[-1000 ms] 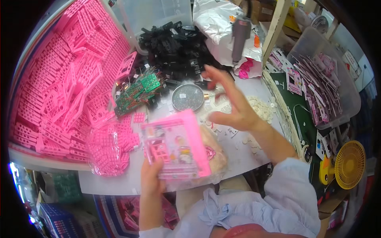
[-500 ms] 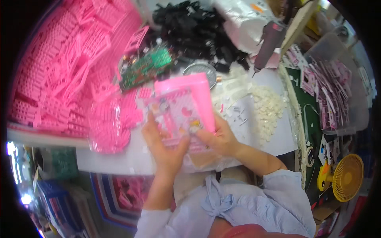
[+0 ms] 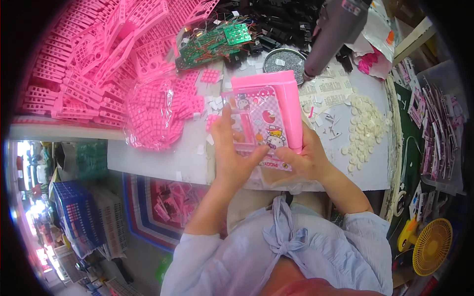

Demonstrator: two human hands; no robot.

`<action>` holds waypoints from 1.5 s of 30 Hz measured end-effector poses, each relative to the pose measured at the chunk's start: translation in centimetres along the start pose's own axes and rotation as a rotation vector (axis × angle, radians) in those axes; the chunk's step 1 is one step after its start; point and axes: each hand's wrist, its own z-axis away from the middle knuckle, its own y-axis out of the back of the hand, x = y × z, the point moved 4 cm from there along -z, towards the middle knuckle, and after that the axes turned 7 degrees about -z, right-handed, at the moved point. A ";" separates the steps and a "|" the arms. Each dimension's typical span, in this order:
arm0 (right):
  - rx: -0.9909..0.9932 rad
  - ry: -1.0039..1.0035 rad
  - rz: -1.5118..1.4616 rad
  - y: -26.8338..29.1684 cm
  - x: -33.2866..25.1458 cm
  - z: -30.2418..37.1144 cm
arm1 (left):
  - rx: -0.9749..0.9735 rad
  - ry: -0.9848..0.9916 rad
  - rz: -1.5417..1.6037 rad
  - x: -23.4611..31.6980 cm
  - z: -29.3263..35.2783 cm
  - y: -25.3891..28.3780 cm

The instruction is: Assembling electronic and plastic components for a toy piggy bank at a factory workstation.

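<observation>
Head cam: L hand (image 3: 229,155) closed on the L side of a clear plastic cover (image 3: 257,136), fingers along its L edge, thumb at the bottom edge. R hand (image 3: 310,154) holding a pink case (image 3: 290,108), thumb on the front nr the bottom, other fingers mostly hidden round the R side/back. Cover lies in front of a printed panel (image 3: 285,165), case behind; can't tell if cover is seated. Whole stack sits mid-width, nr the near edge of the desk (image 3: 148,159), tilted slightly. Can't tell if it touches the desk.

Rest of desk: clear bag of pink grid pcs (image 3: 153,116) nr L edge, loose ones spilling R of it. Green PCBs (image 3: 215,47) w/ wires toward far L corner, black parts (image 3: 276,22) along far edge. Round tin (image 3: 285,63) w/ grey granules beyond the case; dark power tool (image 3: 335,37) overlaps tin's R rim in view. Label sheet (image 3: 328,91) R of case, white discs (image 3: 365,128) piled nr R edge, silvery bag (image 3: 377,52) at far R corner.

Off desk: big bin heap of pink lattice parts (image 3: 84,74) past L edge; clear bin (image 3: 452,177) w/ printed cards and yellow fan (image 3: 432,246) past R edge.
</observation>
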 end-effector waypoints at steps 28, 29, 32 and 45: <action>0.093 -0.179 -0.196 2.5 2.3 2.9 | 0.171 0.232 0.643 -1.0 -3.0 1.3; 0.067 -0.151 -0.264 2.1 2.1 2.8 | 0.203 0.219 0.596 -0.9 -2.9 1.4; 0.017 -0.078 -0.360 1.0 0.9 2.4 | 0.155 0.305 0.673 -1.4 -3.0 1.6; 0.040 -0.105 -0.143 -0.9 0.6 2.2 | 0.261 0.336 0.479 -4.7 -3.8 1.5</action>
